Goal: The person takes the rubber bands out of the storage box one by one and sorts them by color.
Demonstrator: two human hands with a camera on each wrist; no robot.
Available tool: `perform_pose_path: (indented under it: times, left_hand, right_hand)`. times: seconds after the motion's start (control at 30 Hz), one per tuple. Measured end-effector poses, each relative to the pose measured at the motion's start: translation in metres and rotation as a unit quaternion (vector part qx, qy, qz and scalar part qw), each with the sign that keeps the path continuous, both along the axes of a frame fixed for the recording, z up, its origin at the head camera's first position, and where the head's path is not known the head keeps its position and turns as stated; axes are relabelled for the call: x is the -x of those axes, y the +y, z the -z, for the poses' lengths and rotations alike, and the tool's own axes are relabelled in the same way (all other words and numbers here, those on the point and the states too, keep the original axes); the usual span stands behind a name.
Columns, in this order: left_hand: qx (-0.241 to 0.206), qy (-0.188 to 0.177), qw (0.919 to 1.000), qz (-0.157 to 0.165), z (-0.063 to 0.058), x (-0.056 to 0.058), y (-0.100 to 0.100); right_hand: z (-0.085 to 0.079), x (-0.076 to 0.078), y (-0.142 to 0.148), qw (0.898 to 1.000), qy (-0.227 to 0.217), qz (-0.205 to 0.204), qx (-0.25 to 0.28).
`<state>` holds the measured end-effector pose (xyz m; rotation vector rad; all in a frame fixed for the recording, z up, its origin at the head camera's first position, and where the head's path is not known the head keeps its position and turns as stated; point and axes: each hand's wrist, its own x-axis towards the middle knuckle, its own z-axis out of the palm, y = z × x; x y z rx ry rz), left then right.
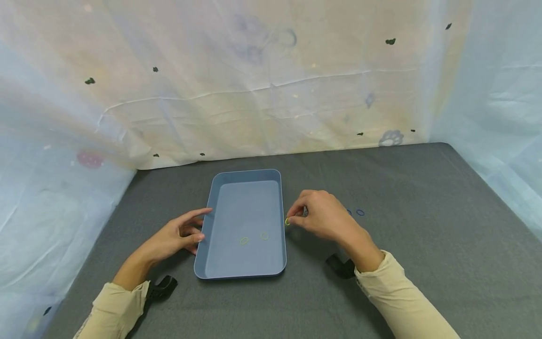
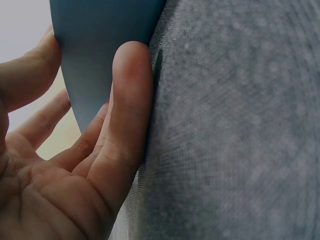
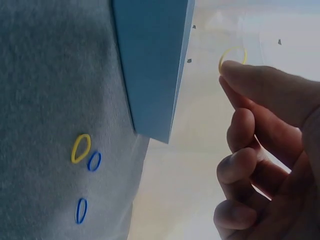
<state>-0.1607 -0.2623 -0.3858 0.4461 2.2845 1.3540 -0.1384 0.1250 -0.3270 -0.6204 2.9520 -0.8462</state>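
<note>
A shallow blue-grey tray lies on the table with two thin yellow-green rubber bands in it, one left and one right. At its left side, my left hand touches the rim and outer wall with loosely extended fingers. My right hand pinches a yellow rubber band between thumb and forefinger, just outside the tray's right rim. Beyond that hand lie two blue rubber bands. Beside them the right wrist view shows another yellow rubber band, hidden in the head view.
A dark grey cloth covers the table. Pale patterned sheets hang behind it and at both sides. Black curved pieces sit at both wrists.
</note>
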Motion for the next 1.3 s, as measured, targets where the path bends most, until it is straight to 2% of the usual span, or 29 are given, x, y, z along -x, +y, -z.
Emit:
perform_pose_path:
  times: [0.27, 0.7, 0.97, 1.2, 1.3]
  left_hand:
    - [0.002, 0.0, 1.0, 0.001, 0.0, 0.0, -0.001]
    - [0.0, -0.002, 1.0, 0.001, 0.001, 0.001, -0.001]
    - [0.0, -0.003, 1.0, -0.001, 0.0, 0.001, -0.001]
    - [0.0, -0.001, 1.0, 0.0, 0.0, 0.0, -0.002]
    - [-0.005, -0.003, 1.0, 0.001, 0.0, 0.0, -0.001]
  right_hand:
    - [-0.001, 0.003, 0.005, 1.0, -0.002, 0.004, -0.004]
    - [-0.003, 0.008, 0.024, 0.999, -0.016, 0.031, 0.0]
    - [-0.002, 0.011, 0.037, 0.998, -0.017, 0.05, -0.03]
    - [0.003, 0.012, 0.046, 0.996, 0.0, 0.071, -0.046]
    - [0.005, 0.012, 0.048, 0.996, -0.011, 0.077, -0.054]
